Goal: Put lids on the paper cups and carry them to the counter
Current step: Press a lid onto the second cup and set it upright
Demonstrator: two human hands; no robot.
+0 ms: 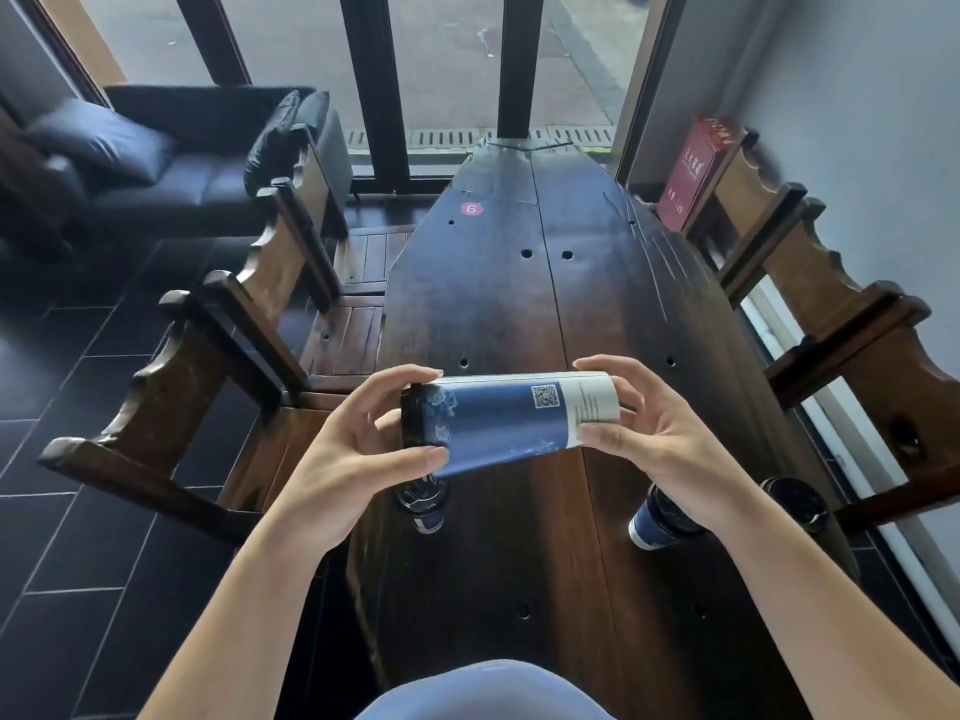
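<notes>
I hold a blue and white paper cup (511, 418) sideways above the dark wooden table (519, 283). A black lid (413, 415) sits on its left end. My left hand (363, 439) grips the lidded end, and my right hand (644, 428) holds the white base end. Below my left hand a lidded cup (423, 504) stands on the table, partly hidden. A second blue cup (657, 524) stands under my right wrist. At the table's right edge is a dark lidded cup (795, 504).
Wooden benches (249, 324) line the left side and more benches (841, 304) the right. A red box (691, 168) leans at the far right. A black sofa (171, 148) stands far left, and glass doors (441, 70) are beyond the table.
</notes>
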